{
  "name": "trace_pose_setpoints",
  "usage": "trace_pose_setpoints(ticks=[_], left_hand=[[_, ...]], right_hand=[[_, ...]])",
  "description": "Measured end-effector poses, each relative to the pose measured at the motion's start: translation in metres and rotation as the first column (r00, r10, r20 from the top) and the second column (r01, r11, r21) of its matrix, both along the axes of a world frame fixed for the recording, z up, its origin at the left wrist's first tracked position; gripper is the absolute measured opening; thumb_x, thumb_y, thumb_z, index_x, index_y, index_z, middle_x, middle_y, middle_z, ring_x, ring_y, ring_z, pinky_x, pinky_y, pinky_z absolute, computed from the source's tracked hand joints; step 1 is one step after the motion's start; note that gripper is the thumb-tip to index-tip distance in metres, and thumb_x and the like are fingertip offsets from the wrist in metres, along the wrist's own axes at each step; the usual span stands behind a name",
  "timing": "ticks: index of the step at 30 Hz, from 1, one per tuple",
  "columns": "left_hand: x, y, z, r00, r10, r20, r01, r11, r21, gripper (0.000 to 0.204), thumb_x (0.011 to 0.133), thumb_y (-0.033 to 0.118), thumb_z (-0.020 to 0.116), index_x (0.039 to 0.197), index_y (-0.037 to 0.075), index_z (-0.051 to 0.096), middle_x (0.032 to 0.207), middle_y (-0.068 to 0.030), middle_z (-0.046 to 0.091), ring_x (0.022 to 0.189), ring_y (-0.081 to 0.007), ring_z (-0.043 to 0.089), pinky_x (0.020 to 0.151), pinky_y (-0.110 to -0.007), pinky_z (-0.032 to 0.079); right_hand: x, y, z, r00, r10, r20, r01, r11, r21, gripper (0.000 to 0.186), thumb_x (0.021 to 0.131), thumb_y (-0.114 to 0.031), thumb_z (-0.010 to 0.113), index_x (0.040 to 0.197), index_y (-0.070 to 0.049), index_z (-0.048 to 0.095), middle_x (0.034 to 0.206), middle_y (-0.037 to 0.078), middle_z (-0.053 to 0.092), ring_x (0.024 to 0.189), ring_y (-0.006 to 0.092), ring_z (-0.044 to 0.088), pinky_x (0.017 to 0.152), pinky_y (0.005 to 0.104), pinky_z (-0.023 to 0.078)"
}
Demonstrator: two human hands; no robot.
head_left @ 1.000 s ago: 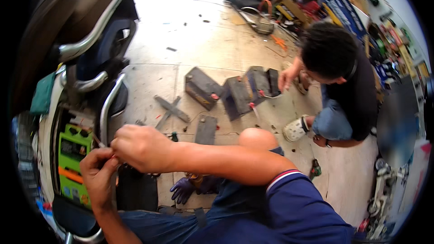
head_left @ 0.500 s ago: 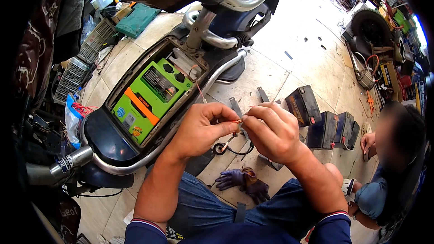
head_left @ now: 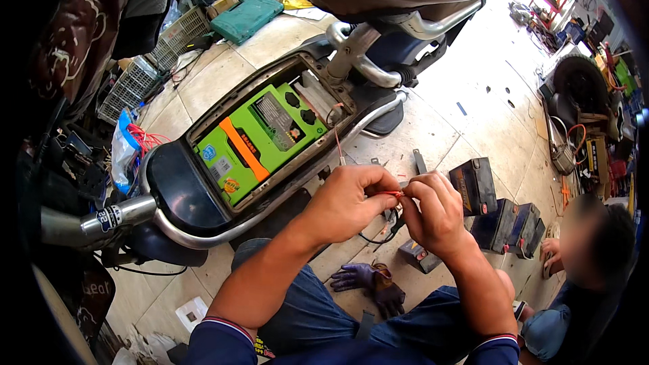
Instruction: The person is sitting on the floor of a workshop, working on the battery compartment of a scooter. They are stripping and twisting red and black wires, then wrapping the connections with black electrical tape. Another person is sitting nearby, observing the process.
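Note:
Fingertips of my left hand (head_left: 348,203) pinch a thin red wire (head_left: 390,193). Closed on the same wire from the other side is my right hand (head_left: 434,211), its fingertips meeting those of the left. The exact wire end is hidden between the fingers. Just left of my hands, a green battery (head_left: 262,143) with an orange strap lies in the open floor compartment of a scooter (head_left: 189,186). A thin pinkish wire (head_left: 338,140) runs from the compartment toward my left hand. Dark cables (head_left: 378,236) hang below my hands.
Purple work gloves (head_left: 372,280) lie on the tiles before my knees. Several dark batteries (head_left: 497,224) stand to the right, near a crouching person (head_left: 602,250). Crates (head_left: 182,37) and a green case (head_left: 247,17) sit at far left; a wheel (head_left: 580,81) and clutter line the right.
The view has shifted, so the scooter and batteries appear farther right and lower. Both hands stay together at the wire, and more of its red length shows between the fingers.

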State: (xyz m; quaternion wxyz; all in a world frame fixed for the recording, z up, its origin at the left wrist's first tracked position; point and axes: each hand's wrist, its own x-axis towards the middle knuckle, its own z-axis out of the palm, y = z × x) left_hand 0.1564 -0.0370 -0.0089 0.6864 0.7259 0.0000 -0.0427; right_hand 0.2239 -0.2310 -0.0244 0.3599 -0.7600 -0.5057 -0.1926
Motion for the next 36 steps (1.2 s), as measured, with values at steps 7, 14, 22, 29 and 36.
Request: trace_pose_setpoints(ticks=[7, 14, 22, 29, 36], left_hand=[[-0.002, 0.000, -0.001, 0.987, 0.057, 0.152, -0.093, 0.965, 0.246, 0.012, 0.090, -0.003, 0.073, 0.101, -0.001, 0.075, 0.084, -0.0064, 0.072, 0.077, -0.0086, 0.066, 0.068, -0.028, 0.052], [0.004, -0.003, -0.007, 0.810, -0.108, 0.576, -0.259, 0.816, 0.517, 0.010, 0.089, -0.005, 0.072, 0.098, -0.002, 0.075, 0.082, -0.0103, 0.073, 0.073, -0.0134, 0.069, 0.065, -0.029, 0.053], [0.000, -0.002, -0.004, 0.993, 0.034, 0.114, -0.046, 0.993, 0.105, 0.011, 0.090, -0.001, 0.073, 0.100, -0.005, 0.076, 0.088, -0.0146, 0.078, 0.082, -0.0139, 0.073, 0.074, -0.029, 0.057], [0.000, 0.001, 0.001, 0.998, 0.014, 0.055, -0.019, 0.995, 0.101, 0.011, 0.090, -0.002, 0.073, 0.100, -0.005, 0.076, 0.089, -0.0145, 0.078, 0.083, -0.0128, 0.073, 0.075, -0.029, 0.057], [-0.002, 0.000, 0.001, 0.951, -0.044, 0.307, -0.087, 0.912, 0.401, 0.011, 0.087, -0.003, 0.075, 0.098, -0.002, 0.076, 0.086, -0.0116, 0.076, 0.078, -0.0166, 0.072, 0.072, -0.028, 0.055]], right_hand=[[-0.008, 0.000, -0.004, 0.779, 0.047, -0.625, -0.006, 0.998, 0.068, 0.011, 0.096, -0.007, 0.068, 0.095, 0.001, 0.060, 0.082, 0.013, 0.059, 0.069, 0.0269, 0.059, 0.061, 0.0379, 0.047], [-0.007, -0.009, 0.018, -0.406, 0.307, -0.861, 0.181, 0.950, 0.253, 0.024, 0.106, -0.021, 0.060, 0.099, 0.001, 0.064, 0.080, 0.000, 0.060, 0.064, 0.0083, 0.050, 0.056, 0.0233, 0.039], [0.004, -0.012, 0.005, 0.998, -0.045, 0.034, 0.046, 0.999, -0.029, 0.022, 0.080, -0.003, 0.073, 0.101, -0.001, 0.070, 0.097, 0.010, 0.068, 0.082, 0.0251, 0.069, 0.067, 0.0356, 0.055], [0.003, -0.011, 0.010, 0.981, 0.046, 0.188, -0.036, 0.998, -0.054, 0.022, 0.078, -0.003, 0.073, 0.100, -0.002, 0.070, 0.093, 0.008, 0.067, 0.080, 0.0226, 0.069, 0.062, 0.0337, 0.054], [-0.021, -0.001, 0.008, 0.623, -0.033, -0.782, 0.153, 0.985, 0.080, 0.011, 0.093, -0.007, 0.072, 0.088, 0.001, 0.066, 0.070, 0.008, 0.062, 0.059, 0.0126, 0.058, 0.054, 0.0281, 0.045]])
